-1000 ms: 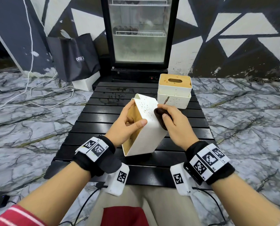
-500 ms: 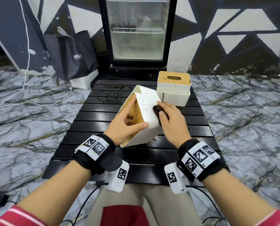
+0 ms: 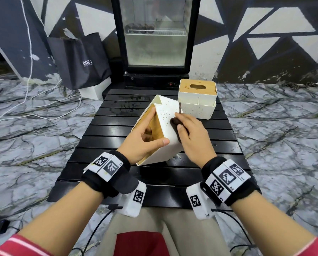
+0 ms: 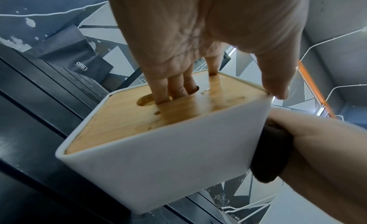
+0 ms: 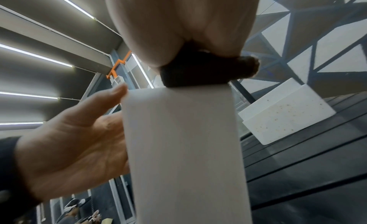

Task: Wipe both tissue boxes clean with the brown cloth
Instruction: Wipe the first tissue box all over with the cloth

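Observation:
A white tissue box [image 3: 165, 115] with a wooden lid [image 4: 158, 111] stands tilted on one edge on the black slatted table [image 3: 102, 148]. My left hand [image 3: 145, 137] grips it, several fingers hooked into the lid's slot [image 4: 172, 92] and the thumb on the near edge. My right hand [image 3: 189, 133] presses the balled brown cloth [image 3: 175, 122] against the box's speckled side. From the right wrist the cloth [image 5: 198, 73] sits on the box's top edge [image 5: 178, 133]. The second tissue box [image 3: 197, 98], also speckled, stands upright behind.
A glass-door fridge [image 3: 154, 34] rises behind the table. A black paper bag [image 3: 80, 60] leans against the wall at back left, with white cables [image 3: 43, 106] on the marble floor. My lap lies under the table's near edge.
My right hand has slid the cloth up the box's side, away from me. The left hand has kept its hold while the box stays tilted.

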A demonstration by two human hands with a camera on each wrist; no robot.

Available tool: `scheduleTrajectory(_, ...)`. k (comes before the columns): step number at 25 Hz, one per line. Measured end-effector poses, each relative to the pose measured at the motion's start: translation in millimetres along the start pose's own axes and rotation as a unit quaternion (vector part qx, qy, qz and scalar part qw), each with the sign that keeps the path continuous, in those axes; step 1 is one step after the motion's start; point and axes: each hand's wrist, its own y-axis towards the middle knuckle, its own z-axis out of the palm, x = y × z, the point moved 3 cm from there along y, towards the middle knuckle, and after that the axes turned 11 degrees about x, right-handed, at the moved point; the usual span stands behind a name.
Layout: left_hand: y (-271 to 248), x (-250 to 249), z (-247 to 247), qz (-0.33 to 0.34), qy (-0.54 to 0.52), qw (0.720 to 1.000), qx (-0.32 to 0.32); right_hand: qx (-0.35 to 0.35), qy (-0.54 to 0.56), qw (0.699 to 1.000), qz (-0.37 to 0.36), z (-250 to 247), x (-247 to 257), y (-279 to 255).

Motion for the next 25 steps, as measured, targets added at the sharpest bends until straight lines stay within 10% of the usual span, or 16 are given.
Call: scheduleTrajectory(25, -5.6, -1.8, 3.6, 0.008, -0.014, 1.000, 0.018, -0.023, 0.001, 0.999, -0.050, 8.3, 17.9, 8.6)
